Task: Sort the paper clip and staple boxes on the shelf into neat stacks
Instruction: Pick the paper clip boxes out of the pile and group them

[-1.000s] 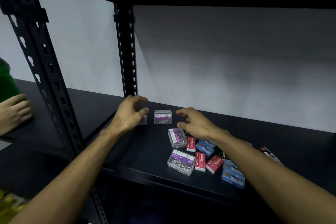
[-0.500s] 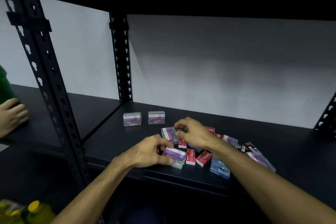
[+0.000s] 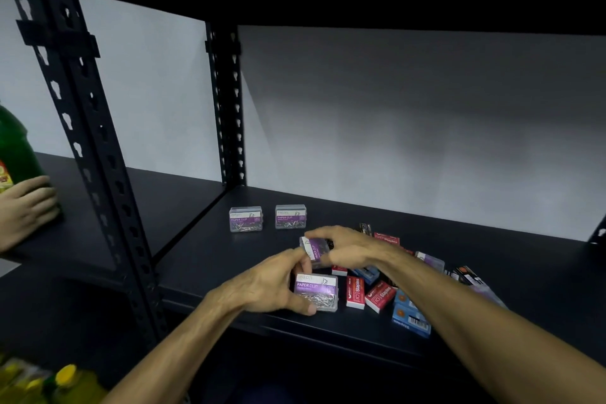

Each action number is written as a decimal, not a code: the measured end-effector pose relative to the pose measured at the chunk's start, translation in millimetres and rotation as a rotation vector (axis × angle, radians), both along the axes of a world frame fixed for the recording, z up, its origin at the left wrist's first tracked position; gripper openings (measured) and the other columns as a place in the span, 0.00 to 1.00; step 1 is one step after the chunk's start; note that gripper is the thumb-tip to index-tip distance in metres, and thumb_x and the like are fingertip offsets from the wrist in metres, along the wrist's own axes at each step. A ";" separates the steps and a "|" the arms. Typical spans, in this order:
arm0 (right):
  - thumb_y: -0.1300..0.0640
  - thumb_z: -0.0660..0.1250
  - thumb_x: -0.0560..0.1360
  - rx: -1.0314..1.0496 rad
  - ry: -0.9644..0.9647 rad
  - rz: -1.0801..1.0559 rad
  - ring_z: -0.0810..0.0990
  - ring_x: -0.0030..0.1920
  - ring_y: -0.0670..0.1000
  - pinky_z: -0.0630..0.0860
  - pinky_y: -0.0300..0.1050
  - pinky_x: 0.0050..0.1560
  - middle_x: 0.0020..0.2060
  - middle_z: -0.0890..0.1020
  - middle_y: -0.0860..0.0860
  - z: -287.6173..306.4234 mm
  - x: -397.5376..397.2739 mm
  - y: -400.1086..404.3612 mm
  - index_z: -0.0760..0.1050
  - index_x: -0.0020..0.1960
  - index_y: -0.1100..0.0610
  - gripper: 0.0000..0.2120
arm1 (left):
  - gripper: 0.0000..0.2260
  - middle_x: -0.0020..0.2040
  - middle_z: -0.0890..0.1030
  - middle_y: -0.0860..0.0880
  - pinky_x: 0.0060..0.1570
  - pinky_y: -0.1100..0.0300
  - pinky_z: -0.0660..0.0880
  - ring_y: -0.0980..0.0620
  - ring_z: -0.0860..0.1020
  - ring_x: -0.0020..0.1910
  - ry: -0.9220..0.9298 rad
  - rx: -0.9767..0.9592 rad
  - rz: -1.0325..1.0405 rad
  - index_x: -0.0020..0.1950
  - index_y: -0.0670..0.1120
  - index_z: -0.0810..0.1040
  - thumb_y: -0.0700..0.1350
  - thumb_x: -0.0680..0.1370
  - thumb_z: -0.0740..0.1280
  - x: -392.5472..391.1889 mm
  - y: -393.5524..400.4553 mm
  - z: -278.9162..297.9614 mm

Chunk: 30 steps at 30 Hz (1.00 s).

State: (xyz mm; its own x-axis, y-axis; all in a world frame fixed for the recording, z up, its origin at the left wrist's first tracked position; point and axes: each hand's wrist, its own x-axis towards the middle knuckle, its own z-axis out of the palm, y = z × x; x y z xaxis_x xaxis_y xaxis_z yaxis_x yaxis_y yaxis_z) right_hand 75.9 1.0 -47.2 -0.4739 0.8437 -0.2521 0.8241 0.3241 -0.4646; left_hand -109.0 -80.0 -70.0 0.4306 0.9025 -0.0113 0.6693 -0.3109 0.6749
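both hands [image 3: 272, 285] on clip boxes [image 3: 316, 292]

The clear box [image 3: 316, 292] gripped by the left hand [image 3: 269, 285] reads "PAPER CLIP" in white on a purple label. The same words show on two clear boxes [image 3: 246, 219] [image 3: 291, 216] standing beyond that grip. Just right of it, two red boxes [image 3: 355, 292] [image 3: 380, 297] read "Staples". The label on the box [image 3: 315, 249] pinched by the right hand [image 3: 347, 248] is too blurred to read.
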 end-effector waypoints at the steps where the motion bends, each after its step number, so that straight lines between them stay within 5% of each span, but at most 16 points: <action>1: 0.52 0.72 0.73 0.007 -0.002 -0.001 0.68 0.71 0.51 0.66 0.55 0.70 0.74 0.66 0.48 0.4 0.8 0.8 0.61 0.76 0.42 0.36 | 0.22 0.41 0.78 0.56 0.38 0.64 0.72 0.62 0.74 0.36 -0.028 -0.016 0.000 0.50 0.49 0.71 0.50 0.66 0.80 -0.8 -0.4 0.3; 10: 0.45 0.74 0.70 0.147 -0.103 -0.043 0.64 0.71 0.55 0.59 0.58 0.73 0.70 0.66 0.54 -0.4 14.1 4.6 0.54 0.79 0.44 0.44 | 0.18 0.40 0.80 0.54 0.39 0.60 0.75 0.59 0.76 0.36 -0.137 -0.023 0.026 0.48 0.50 0.70 0.43 0.69 0.78 -10.9 4.9 -0.6; 20: 0.32 0.73 0.63 0.382 -0.118 -0.041 0.72 0.56 0.49 0.67 0.49 0.61 0.58 0.71 0.47 -3.4 27.1 7.2 0.67 0.66 0.49 0.38 | 0.14 0.42 0.82 0.50 0.38 0.64 0.75 0.58 0.78 0.36 -0.178 0.008 0.086 0.47 0.50 0.75 0.41 0.70 0.78 -15.9 10.5 -0.3; 25: 0.39 0.74 0.68 0.355 -0.070 -0.035 0.69 0.55 0.48 0.67 0.47 0.59 0.53 0.69 0.46 0.3 25.9 5.4 0.70 0.63 0.47 0.28 | 0.13 0.42 0.82 0.50 0.37 0.65 0.75 0.58 0.80 0.36 -0.157 0.000 0.081 0.48 0.49 0.75 0.41 0.71 0.77 -16.3 11.0 1.8; 30: 0.46 0.69 0.76 0.177 -0.050 -0.035 0.74 0.58 0.51 0.74 0.49 0.57 0.59 0.73 0.47 13.0 28.6 3.6 0.72 0.65 0.45 0.19 | 0.15 0.43 0.81 0.52 0.40 0.63 0.76 0.58 0.78 0.36 -0.132 0.010 0.093 0.52 0.53 0.75 0.42 0.71 0.77 -20.1 13.2 0.4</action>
